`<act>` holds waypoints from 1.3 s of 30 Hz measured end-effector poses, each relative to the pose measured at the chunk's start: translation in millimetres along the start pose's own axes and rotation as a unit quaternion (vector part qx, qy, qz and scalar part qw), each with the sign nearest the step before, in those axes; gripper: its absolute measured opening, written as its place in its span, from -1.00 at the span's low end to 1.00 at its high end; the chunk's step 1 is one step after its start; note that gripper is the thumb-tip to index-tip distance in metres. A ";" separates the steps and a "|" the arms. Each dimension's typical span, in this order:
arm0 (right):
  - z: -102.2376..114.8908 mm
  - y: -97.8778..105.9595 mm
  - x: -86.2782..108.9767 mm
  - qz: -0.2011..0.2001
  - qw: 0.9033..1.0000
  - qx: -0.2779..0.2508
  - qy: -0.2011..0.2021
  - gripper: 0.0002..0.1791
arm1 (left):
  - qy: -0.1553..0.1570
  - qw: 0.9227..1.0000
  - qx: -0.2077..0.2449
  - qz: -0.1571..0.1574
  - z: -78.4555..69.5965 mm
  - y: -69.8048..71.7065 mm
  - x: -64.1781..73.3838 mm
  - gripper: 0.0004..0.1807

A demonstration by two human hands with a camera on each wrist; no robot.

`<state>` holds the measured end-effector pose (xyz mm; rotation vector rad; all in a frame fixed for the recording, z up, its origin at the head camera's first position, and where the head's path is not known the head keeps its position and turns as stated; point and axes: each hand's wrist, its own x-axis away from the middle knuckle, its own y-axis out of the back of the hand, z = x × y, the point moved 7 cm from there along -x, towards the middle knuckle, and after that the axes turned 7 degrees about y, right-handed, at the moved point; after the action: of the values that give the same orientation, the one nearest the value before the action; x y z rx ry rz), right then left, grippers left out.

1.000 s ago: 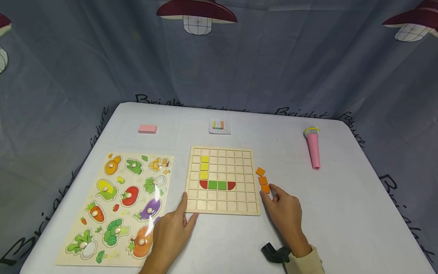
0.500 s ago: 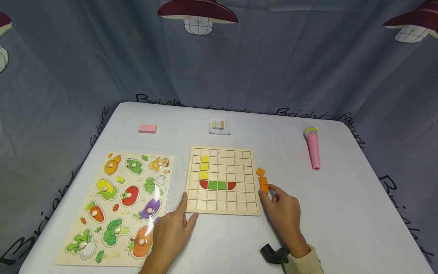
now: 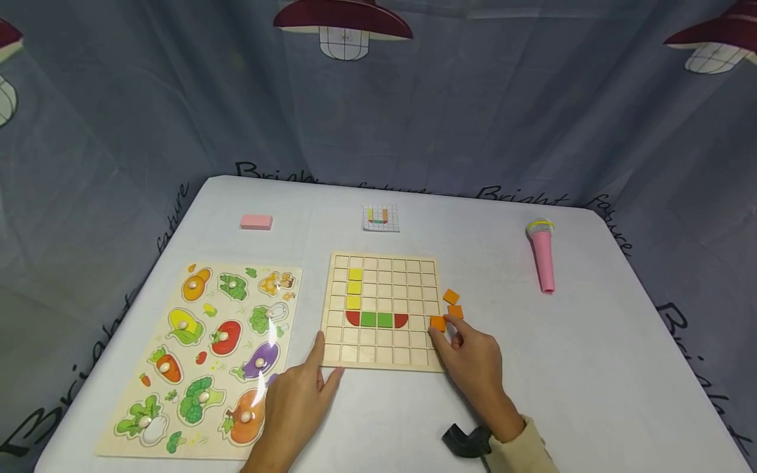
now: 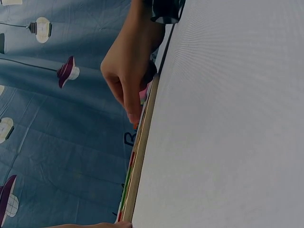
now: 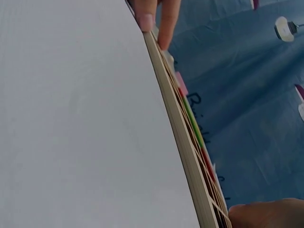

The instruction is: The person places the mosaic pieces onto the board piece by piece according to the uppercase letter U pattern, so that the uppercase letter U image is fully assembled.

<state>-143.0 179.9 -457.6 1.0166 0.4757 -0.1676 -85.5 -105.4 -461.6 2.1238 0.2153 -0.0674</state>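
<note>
A wooden grid board (image 3: pixel 378 358) lies mid-table. Three yellow square tiles (image 3: pixel 354 288) form a column in it, with two green squares (image 3: pixel 376 320) below between red quarter-round tiles (image 3: pixel 401 320). My right hand (image 3: pixel 476 364) pinches an orange square tile (image 3: pixel 437 323) between thumb and index finger, over the board's right edge. Two more orange tiles (image 3: pixel 451 297) lie on the table just right of the board. At the front left corner, my left hand (image 3: pixel 296 404) touches the board, index finger along the left edge and thumb at the front edge, as the right wrist view also shows.
A vegetable peg puzzle (image 3: pixel 204 279) lies to the left, partly under the left forearm. Behind the board is a small card (image 3: pixel 381 218) printed with a coloured grid pattern. A pink block (image 3: pixel 256 222) sits back left, a pink toy microphone (image 3: pixel 542 259) at right.
My right hand has moved left, taking the nearest orange tile away from the other two and over the board's right edge. The left hand has kept its place.
</note>
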 end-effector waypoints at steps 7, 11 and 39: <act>16.7 -10.8 -11.8 0.017 0.999 0.011 0.047 -0.57 | -0.001 1.000 -0.004 0.001 0.7 -0.6 0.1 -0.24; 24.0 -16.1 -20.6 0.024 0.998 0.003 0.061 -0.56 | -0.001 1.000 -0.004 0.003 0.8 -0.9 0.0 -0.24; 42.9 -42.6 -42.0 0.049 0.994 0.028 0.097 -0.57 | -0.009 1.000 -0.006 -0.010 -0.1 0.9 0.6 -0.25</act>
<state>-182.1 117.7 -452.9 1.1140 0.5989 0.0062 -84.7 -105.6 -460.9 2.1079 0.2266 -0.0977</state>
